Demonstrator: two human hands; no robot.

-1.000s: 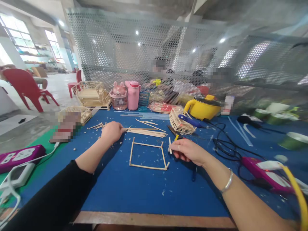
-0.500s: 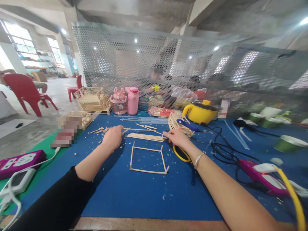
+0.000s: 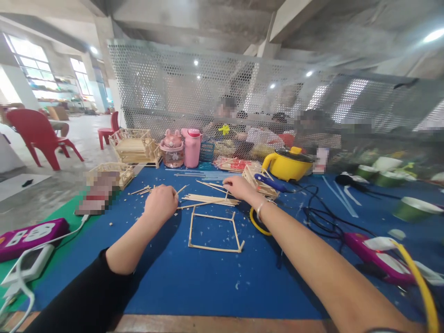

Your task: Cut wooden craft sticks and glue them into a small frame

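Head view: right hand (image 3: 237, 187) has dropped the yellow cutters (image 3: 257, 223) and now pinches the far stick pile (image 3: 211, 199); left hand (image 3: 161, 202) stays closed on one stick, beyond the square frame (image 3: 214, 231) on the table (image 3: 208, 277)

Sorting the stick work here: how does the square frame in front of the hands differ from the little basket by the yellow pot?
The square frame lies flat, an open outline of single sticks; the little basket stands taller, with slatted walls. The frame is free of the hands; the basket sits just behind the right hand. Both are pale wooden sticks.
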